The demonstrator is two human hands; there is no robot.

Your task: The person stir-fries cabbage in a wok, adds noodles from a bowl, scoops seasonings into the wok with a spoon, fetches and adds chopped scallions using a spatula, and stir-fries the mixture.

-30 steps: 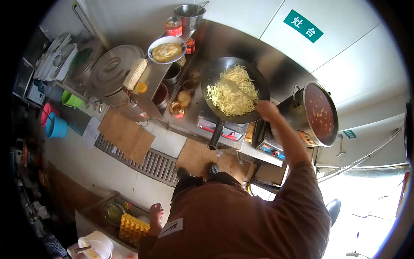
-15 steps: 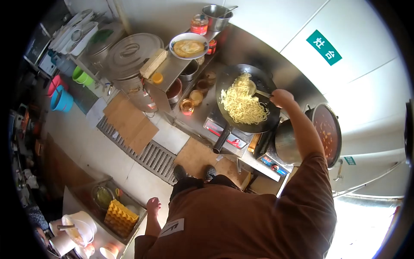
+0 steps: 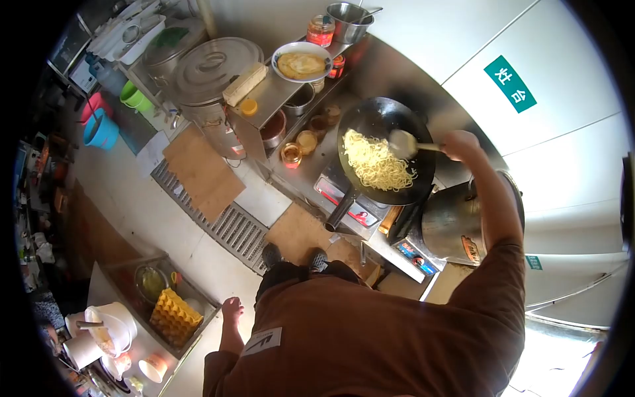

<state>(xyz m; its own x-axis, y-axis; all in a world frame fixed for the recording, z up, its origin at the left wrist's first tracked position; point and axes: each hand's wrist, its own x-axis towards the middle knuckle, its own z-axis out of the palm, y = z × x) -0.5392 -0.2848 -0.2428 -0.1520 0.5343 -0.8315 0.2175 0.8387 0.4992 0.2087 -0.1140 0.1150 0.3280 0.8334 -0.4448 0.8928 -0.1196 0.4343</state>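
Note:
My right hand (image 3: 461,145) is closed around the handle of a ladle (image 3: 403,143), whose bowl is slightly smeared by motion at the right edge of a heap of yellow noodles (image 3: 374,164). The noodles lie in a dark wok (image 3: 418,182) on a stove burner. Its long handle (image 3: 341,213) points toward my body, and no hand is on it. My left hand (image 3: 233,309) hangs low at my side with loosely bent fingers, holding nothing. It is above the floor, near the counter with a yellow egg tray (image 3: 174,318).
A large steel pot (image 3: 456,221) stands right of the wok. Left of it are open jars (image 3: 291,155) and a shelf bearing a plate with fried egg (image 3: 301,62). A lidded pot (image 3: 215,69) stands further left. Cardboard (image 3: 202,173) and a drain grate (image 3: 235,235) cover floor parts.
My right hand has drawn the ladle right and slightly up, from among the noodles to their right edge. The view has shifted a little. My left hand still hangs at my side.

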